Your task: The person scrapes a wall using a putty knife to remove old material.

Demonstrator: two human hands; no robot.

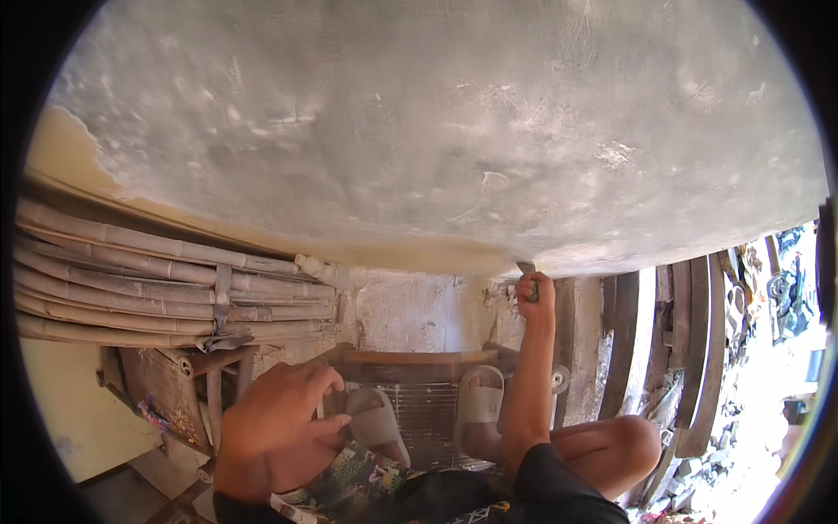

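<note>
My right hand is closed around the greenish handle of a scraper, most of which the fingers hide. Its blade meets the lower edge of the wall, where grey plaster borders a bare yellowish strip. My left hand hovers near my left leg, thumb and fingers apart, holding nothing. Beneath me, my feet in beige sandals rest on a slatted bamboo or wooden seat.
A tied stack of bamboo poles lies along the wall at left, above a wooden frame. Upright planks stand on the right, with rubble beyond them in bright light.
</note>
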